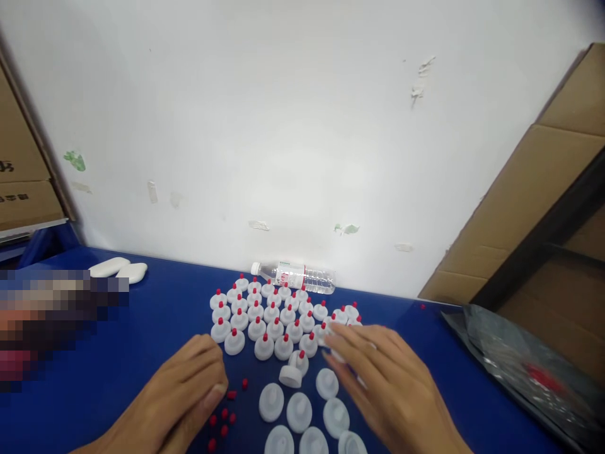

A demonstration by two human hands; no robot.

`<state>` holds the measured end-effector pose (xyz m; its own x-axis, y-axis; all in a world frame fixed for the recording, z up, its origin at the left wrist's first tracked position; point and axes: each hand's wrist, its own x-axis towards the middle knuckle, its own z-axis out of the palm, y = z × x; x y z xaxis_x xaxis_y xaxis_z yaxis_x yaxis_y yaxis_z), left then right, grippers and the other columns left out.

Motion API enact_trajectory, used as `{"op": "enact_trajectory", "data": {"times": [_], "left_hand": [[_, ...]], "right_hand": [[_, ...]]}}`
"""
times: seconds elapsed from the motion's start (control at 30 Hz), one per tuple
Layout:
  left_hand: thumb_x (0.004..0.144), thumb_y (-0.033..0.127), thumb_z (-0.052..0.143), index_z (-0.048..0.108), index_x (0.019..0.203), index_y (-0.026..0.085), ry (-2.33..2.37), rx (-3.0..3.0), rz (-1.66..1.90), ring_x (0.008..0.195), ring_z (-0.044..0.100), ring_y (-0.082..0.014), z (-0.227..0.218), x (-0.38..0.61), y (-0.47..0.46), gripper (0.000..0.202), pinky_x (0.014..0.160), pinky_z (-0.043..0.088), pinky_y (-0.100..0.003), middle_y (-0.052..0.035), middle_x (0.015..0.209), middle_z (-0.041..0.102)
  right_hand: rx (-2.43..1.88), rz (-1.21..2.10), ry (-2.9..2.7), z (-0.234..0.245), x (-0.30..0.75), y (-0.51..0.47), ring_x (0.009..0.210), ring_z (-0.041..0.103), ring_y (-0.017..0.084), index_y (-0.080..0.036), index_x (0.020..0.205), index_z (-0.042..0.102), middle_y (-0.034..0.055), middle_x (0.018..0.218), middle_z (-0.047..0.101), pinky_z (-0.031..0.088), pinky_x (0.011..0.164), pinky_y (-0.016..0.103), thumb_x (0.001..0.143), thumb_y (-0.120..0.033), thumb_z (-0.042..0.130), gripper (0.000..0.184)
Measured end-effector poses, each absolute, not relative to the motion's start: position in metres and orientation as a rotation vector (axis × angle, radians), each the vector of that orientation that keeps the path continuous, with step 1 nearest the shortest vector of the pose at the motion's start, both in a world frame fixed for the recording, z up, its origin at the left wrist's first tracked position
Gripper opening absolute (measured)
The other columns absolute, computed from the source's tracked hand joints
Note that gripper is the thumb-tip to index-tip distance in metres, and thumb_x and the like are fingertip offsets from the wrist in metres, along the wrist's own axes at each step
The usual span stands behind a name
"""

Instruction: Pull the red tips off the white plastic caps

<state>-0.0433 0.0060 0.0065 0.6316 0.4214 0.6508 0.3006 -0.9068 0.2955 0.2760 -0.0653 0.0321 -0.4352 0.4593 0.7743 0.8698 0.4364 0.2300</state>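
My left hand [189, 384] rests low on the blue table, its fingers curled in and thumb pressed close; whatever they hold is hidden. Beside it lie several small loose red caps [225, 413]. My right hand [387, 372] reaches over the right side of the group with its fingers stretched out, partly covering some pieces. Several white dome-shaped nozzle lids with red tips [264, 346] stand upright in rows. One white lid [290, 376] is tipped against a red-tipped one. Between my hands, nearer me, are several white lids without red tips [299, 412].
Behind the rows a clear plastic bottle [295, 277] lies on its side by the white wall [293, 126]. Two white rounded objects [132, 272] are at the left, near a blurred-out area. A clear plastic bag [524, 372] and a cardboard box [510, 195] stand at the right.
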Motion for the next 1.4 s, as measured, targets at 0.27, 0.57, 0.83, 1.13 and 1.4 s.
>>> {"op": "enact_trajectory", "data": {"times": [0.27, 0.57, 0.83, 1.13, 1.4], "left_hand": [[0.114, 0.020, 0.053, 0.067, 0.114, 0.027, 0.705, 2.773, 0.940, 0.095, 0.068, -0.0139, 0.008, -0.042, 0.024, 0.016, 0.089, 0.060, -0.019, 0.0002, 0.104, 0.073], [0.113, 0.032, 0.062, 0.071, 0.119, 0.029, 0.826, 2.727, 0.939, 0.101, 0.073, -0.0133, -0.006, -0.044, 0.029, 0.011, 0.093, 0.060, -0.018, 0.0031, 0.109, 0.077], [0.115, 0.037, 0.058, 0.078, 0.101, 0.028, 0.898, 2.617, 0.852, 0.099, 0.068, -0.0190, -0.011, -0.040, 0.035, 0.026, 0.090, 0.058, -0.027, -0.0002, 0.104, 0.077], [0.115, 0.040, 0.055, 0.078, 0.103, 0.029, 0.938, 2.578, 0.844, 0.098, 0.067, -0.0199, -0.014, -0.038, 0.030, 0.027, 0.091, 0.054, -0.030, 0.0003, 0.102, 0.076], [0.115, 0.030, 0.053, 0.074, 0.110, 0.026, 0.857, 2.692, 0.958, 0.099, 0.069, -0.0187, -0.002, -0.040, 0.026, 0.022, 0.091, 0.059, -0.027, -0.0009, 0.105, 0.078]], "right_hand": [[-1.430, -0.609, -2.092, 0.013, 0.297, -0.052, 0.112, 0.078, 0.024, -0.025, 0.113, 0.066, 0.0040, 0.122, 0.080, 0.058, 0.099, 0.047, 0.112, -0.020, 0.055, 0.012], [-1.620, -0.654, -2.083, 0.008, 0.306, -0.051, 0.094, 0.074, 0.023, -0.025, 0.117, 0.070, 0.0018, 0.098, 0.077, 0.044, 0.107, 0.051, 0.118, -0.032, 0.045, 0.026], [-1.773, -0.811, -2.063, -0.004, 0.323, -0.053, 0.078, 0.071, 0.030, -0.023, 0.091, 0.070, 0.0049, 0.076, 0.073, 0.044, 0.089, 0.052, 0.115, -0.041, 0.048, 0.037], [-1.723, -0.808, -2.045, -0.006, 0.319, -0.052, 0.074, 0.074, 0.026, -0.023, 0.098, 0.069, 0.0047, 0.078, 0.075, 0.052, 0.087, 0.048, 0.118, -0.038, 0.040, 0.038], [-1.465, -0.751, -1.967, 0.023, 0.293, -0.059, 0.103, 0.077, 0.025, -0.022, 0.135, 0.064, 0.0104, 0.118, 0.076, 0.064, 0.087, 0.039, 0.117, -0.037, 0.048, 0.028]]}}
